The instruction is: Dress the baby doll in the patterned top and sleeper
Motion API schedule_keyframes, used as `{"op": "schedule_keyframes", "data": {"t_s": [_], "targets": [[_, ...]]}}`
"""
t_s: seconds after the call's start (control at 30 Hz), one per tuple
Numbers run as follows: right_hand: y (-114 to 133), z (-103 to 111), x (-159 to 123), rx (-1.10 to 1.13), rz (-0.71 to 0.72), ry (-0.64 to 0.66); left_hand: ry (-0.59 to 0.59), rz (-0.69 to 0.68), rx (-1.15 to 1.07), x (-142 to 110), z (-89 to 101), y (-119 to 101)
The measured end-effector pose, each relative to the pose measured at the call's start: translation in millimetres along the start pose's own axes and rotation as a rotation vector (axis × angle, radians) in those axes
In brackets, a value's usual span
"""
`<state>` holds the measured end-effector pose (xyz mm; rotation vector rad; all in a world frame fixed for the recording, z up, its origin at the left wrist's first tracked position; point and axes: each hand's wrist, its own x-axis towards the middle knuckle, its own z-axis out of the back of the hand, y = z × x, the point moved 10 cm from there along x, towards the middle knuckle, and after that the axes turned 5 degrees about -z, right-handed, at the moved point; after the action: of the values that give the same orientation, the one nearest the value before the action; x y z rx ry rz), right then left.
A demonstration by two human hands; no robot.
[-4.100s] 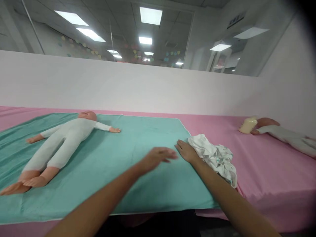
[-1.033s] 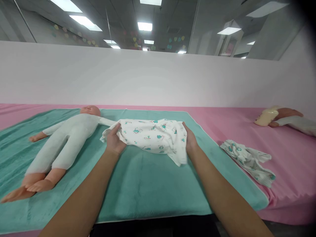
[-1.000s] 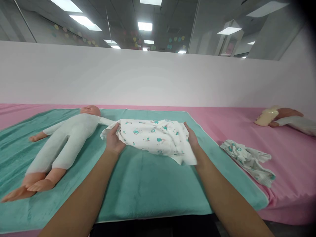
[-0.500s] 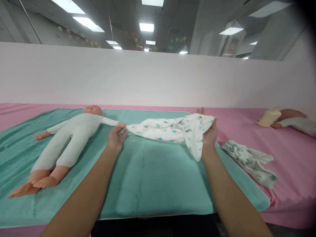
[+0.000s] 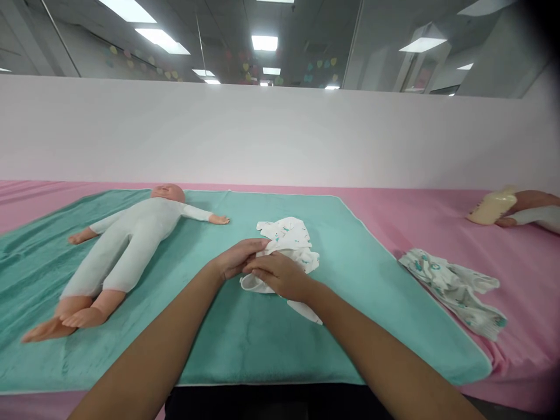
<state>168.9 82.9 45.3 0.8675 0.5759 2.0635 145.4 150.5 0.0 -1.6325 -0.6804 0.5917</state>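
A white baby garment (image 5: 289,234) with a small green print lies bunched on the green towel in front of me. My left hand (image 5: 242,256) grips its left side, fingers closed in the cloth. Crossing in from the right, my right hand (image 5: 282,275) is closed on the same garment, its fingertips meeting those of the left. The fingers partly hide the cloth, and one end of it pokes out under my right wrist. To the left, a baby doll (image 5: 140,224) in a pale suit lies on its back with arms spread.
The green towel (image 5: 262,350) covers much of the pink surface (image 5: 385,213). At right lies a second printed baby garment (image 5: 455,289). Farther back are a cream bottle (image 5: 492,205) and part of another doll (image 5: 536,210). A white wall (image 5: 280,134) with glass above stands behind.
The garment, stretched out sideways between my hands before, is now bunched up. My right hand has moved left to meet the left hand, which has moved right, away from the doll's hand.
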Motion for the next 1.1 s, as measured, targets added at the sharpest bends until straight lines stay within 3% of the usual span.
{"op": "schedule_keyframes", "data": {"t_s": [0.1, 0.13, 0.2, 0.27, 0.37, 0.4, 0.5, 0.6, 0.67, 0.73, 0.87, 0.97, 1.1], "targets": [[0, -4, -3, 0.005, 0.023, -0.008, 0.2, 0.051, 0.042, -3, -23.3, 1], [-1, -2, -3, 0.041, 0.01, -0.025, 0.219, 0.044, 0.046, -3, -26.4, -1], [-6, 11, -4, 0.119, -0.04, -0.112, 0.192, 0.011, 0.067, -2, -25.2, -5], [-12, 34, -7, 0.139, -0.081, -0.287, 0.143, -0.029, 0.083, 0, -19.8, -11], [-26, 62, -13, -0.008, -0.109, -0.492, 0.132, -0.035, 0.084, 0, -14.9, -14], [-32, 64, -12, -0.089, -0.126, -0.484, 0.147, -0.027, 0.089, -1, -15.3, -14], [-59, 51, -5, -0.305, -0.223, -0.304, 0.19, -0.038, 0.224, -4, -21.5, -12], [-68, 53, -7, -0.462, -0.275, -0.304, 0.02, -0.106, 0.625, -5, -17.9, -16], [-53, 62, -9, -0.555, -0.237, -0.387, -0.198, -0.2, 0.97, -12, -15.9, -34], [-24, 71, -11, -0.641, -0.159, -0.431, -0.366, -0.333, 1.25, -26, -27.5, -64], [46, 101, -17, -0.73, -0.081, -0.481, -0.487, -0.518, 1.581, -60, -66.0, -129], [89, 140, -25, -0.613, -0.129, -0.48, -0.555, -0.558, 1.575, -87, -80.6, -182], [115, 189, -43, -0.315, -0.251, -0.426, -0.592, -0.57, 1.258, -118, -77.9, -238]]}}
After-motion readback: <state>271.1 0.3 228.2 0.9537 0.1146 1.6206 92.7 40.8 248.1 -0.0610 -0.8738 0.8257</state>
